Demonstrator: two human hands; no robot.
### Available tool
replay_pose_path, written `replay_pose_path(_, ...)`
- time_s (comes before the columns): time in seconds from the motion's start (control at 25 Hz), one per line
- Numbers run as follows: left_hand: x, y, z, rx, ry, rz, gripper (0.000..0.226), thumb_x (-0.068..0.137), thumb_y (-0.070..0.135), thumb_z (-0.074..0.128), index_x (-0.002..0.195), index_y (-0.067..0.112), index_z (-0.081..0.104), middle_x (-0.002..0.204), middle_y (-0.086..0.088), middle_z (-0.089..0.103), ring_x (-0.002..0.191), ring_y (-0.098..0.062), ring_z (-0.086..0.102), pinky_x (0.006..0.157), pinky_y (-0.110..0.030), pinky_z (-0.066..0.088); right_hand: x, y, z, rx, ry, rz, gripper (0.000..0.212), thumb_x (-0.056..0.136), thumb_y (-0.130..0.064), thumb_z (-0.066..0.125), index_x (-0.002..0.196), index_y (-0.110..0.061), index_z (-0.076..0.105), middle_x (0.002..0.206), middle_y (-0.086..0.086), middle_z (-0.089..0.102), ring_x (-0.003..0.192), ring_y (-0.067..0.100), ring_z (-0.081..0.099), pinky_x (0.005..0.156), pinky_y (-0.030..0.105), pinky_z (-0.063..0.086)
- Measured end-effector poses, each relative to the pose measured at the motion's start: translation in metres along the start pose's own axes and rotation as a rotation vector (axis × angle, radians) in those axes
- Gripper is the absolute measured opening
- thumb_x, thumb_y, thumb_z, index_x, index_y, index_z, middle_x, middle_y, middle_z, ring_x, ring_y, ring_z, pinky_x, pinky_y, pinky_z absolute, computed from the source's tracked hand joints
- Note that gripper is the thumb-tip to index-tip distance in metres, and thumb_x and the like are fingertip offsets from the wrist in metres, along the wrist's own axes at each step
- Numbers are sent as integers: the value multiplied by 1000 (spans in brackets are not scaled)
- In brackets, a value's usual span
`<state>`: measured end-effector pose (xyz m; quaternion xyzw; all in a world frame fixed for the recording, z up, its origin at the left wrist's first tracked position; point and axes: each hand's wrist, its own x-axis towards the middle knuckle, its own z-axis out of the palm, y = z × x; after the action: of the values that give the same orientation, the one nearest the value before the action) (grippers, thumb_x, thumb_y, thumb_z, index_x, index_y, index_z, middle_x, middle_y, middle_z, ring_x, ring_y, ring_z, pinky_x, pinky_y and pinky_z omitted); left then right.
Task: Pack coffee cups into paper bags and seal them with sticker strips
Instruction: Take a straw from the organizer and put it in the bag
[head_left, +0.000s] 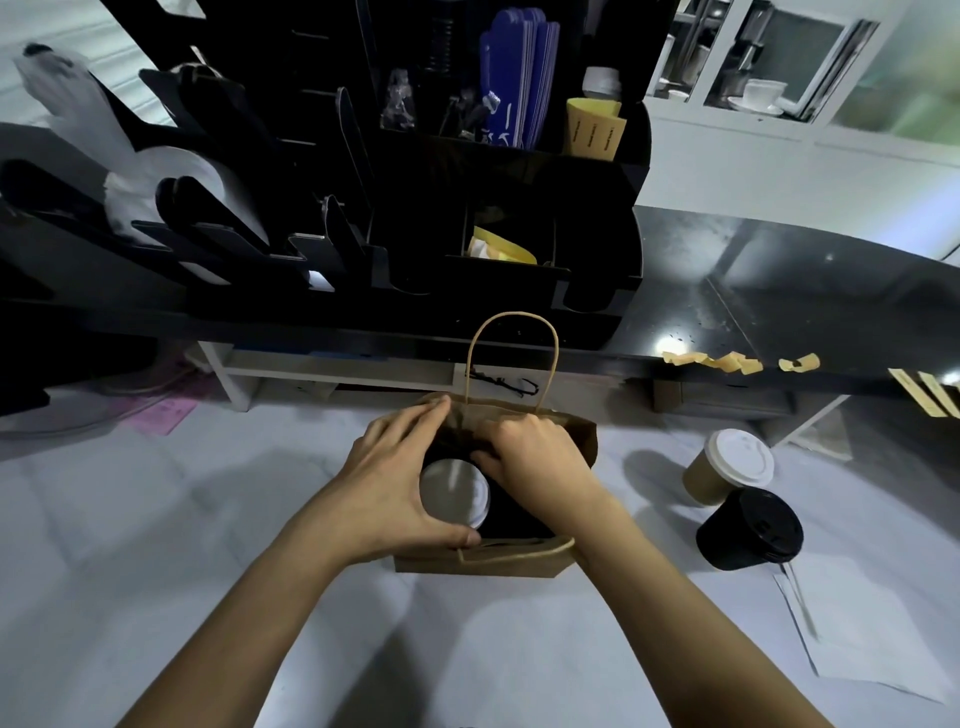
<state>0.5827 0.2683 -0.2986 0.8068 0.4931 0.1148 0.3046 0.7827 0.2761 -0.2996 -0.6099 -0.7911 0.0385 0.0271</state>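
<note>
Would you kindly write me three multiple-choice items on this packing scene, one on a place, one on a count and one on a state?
1. Where is the white-lidded cup that the left hand touches?
A. Inside the open paper bag
B. On the black counter
C. In the black organiser rack

2. How many cups stand outside the bag, to its right?
A. None
B. Two
C. Four

3. What is the state of the bag?
A. Folded shut and sealed with a sticker
B. Lying flat and unopened
C. Open at the top, both hands at its mouth

Answers:
1. A, as the lid shows down in the bag's mouth.
2. B, as a brown cup with a white lid and a black cup stand there.
3. C, as the right hand reaches in and the far handle stands upright.
</note>
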Motion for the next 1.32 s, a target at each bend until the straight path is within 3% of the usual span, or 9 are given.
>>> replay_pose_path(0.16, 0, -1, 0, -4, -1, 10, 137, 51, 78, 76, 156, 46, -5, 156, 32, 3, 147, -7, 7, 118, -44, 32, -7, 7, -4, 25, 108, 23, 28, 100, -29, 52, 125, -27, 65, 106, 1, 70, 96, 27, 65, 73, 35, 46)
replay_pose_path(0.32, 0, -2, 0, 0, -8, 18, 136, 51, 80, 75, 156, 46, -4, 158, 29, 4, 147, -7, 7, 118, -44, 32, -23, 19, -8, -14, 194, 43, 25, 98, -27, 55, 118, -23, 70, 107, 0, 66, 101, 26, 58, 85, 38, 41)
replay_pose_path(0.44, -1, -1, 1, 5, -6, 28, 134, 51, 82, 71, 156, 46, -4, 158, 28, 5, 147, -7, 8, 118, -43, 32, -41, 28, -7, -22, 322, 126, 15, 95, -24, 64, 103, -18, 75, 105, 1, 64, 98, 28, 56, 85, 40, 41)
replay_pose_path(0.56, -1, 0, 1, 6, -5, 40, 133, 52, 82, 71, 157, 45, -2, 158, 28, 5, 147, -8, 10, 118, -44, 33, -60, 37, -6, 6, 427, 282, 11, 90, -23, 72, 99, -18, 77, 119, 6, 63, 109, 31, 55, 92, 42, 41)
replay_pose_path(0.68, -2, 2, 4, 6, -10, 74, 131, 52, 83, 70, 157, 46, 0, 157, 30, 6, 145, -5, 10, 118, -42, 32, -77, 43, -3, 104, 401, 430, 18, 93, -24, 68, 108, -18, 74, 133, 7, 58, 120, 30, 53, 98, 42, 41)
replay_pose_path(0.84, -3, 9, 13, 9, -20, 142, 130, 53, 83, 71, 157, 47, 2, 155, 33, 6, 144, -1, 10, 116, -36, 30, -100, 45, 0, 254, 428, 507, 20, 95, -20, 65, 111, -15, 75, 116, 3, 64, 106, 27, 60, 94, 42, 49)
replay_pose_path(1.04, 0, 23, 29, 28, -39, 197, 128, 53, 87, 66, 157, 45, 4, 156, 30, 9, 145, -5, 12, 117, -37, 29, -130, 53, 1, 337, 468, 624, 23, 97, -21, 62, 115, -15, 75, 118, -3, 66, 107, 19, 63, 92, 35, 51)
replay_pose_path(1.16, 1, 35, 40, 40, -43, 222, 121, 61, 85, 64, 158, 43, 5, 159, 25, 11, 146, -9, 12, 117, -42, 30, -146, 60, 0, 372, 483, 655, 24, 97, -21, 62, 116, -16, 74, 119, -5, 67, 106, 14, 64, 91, 30, 51)
replay_pose_path(1.32, -3, 44, 46, 86, -20, 224, 101, 78, 76, 61, 158, 40, 11, 160, 18, 17, 146, -13, 15, 116, -42, 29, -156, 66, -2, 407, 469, 663, 26, 97, -22, 62, 120, -17, 73, 122, -5, 68, 108, 14, 64, 96, 33, 52)
